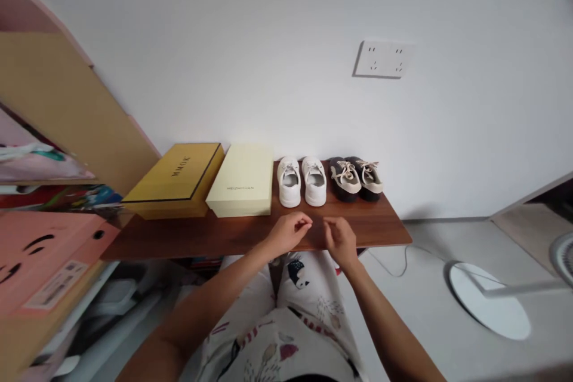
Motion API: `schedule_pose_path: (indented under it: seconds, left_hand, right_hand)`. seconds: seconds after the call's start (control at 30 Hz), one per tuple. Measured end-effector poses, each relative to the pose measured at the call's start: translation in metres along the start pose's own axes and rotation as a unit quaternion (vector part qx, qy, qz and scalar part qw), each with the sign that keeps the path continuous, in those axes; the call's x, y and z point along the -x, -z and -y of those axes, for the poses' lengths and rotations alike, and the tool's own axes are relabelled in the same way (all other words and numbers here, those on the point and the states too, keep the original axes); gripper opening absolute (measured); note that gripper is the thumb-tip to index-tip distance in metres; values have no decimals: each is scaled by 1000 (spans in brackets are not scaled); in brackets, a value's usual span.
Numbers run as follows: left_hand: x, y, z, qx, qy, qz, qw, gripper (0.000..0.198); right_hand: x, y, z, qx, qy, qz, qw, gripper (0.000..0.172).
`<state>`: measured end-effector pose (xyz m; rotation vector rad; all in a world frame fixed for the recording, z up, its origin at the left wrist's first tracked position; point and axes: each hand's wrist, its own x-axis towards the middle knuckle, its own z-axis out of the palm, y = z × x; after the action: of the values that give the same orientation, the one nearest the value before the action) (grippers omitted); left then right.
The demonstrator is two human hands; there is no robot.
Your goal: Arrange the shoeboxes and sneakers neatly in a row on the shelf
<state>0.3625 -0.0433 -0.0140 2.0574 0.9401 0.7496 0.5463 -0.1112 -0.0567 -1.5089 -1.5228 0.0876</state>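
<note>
My left hand (290, 231) hovers over the front edge of a brown wooden board, its fingers curled in toward the thumb with nothing visible in them. Close by, my right hand (341, 239) is also curled closed, and no object shows in it. Just beyond the hands stands a pair of white shoes (314, 182), heels toward me. To their right sits a pair of black and beige sneakers (347, 178) with cream laces. A pale yellow shoebox (242, 182), lid on, lies left of the white shoes. Beside it is a darker yellow shoebox (176, 176) with black trim.
The brown board (376, 227) runs along a white wall with a socket plate (382, 59). At the left are a shelf unit (80, 95) and a pink box (49, 250). A white round stand base (490, 301) and a cable lie on the floor to the right.
</note>
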Motion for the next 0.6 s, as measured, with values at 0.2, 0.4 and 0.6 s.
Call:
schedule_pose_path:
  seconds: [0.2,0.4,0.6]
  left_hand:
    - [94,28,54,-10,104,-38,994,25]
    - [137,97,86,94,208,-191,955,47]
    - [141,191,109,398,263,-451,754,16]
  right_hand:
    - [49,-45,45,-96,-16,71,993,19]
    - [72,-84,80,-221,-119,100,963,23]
    - [44,-130,115,-424,-319,106,841,40]
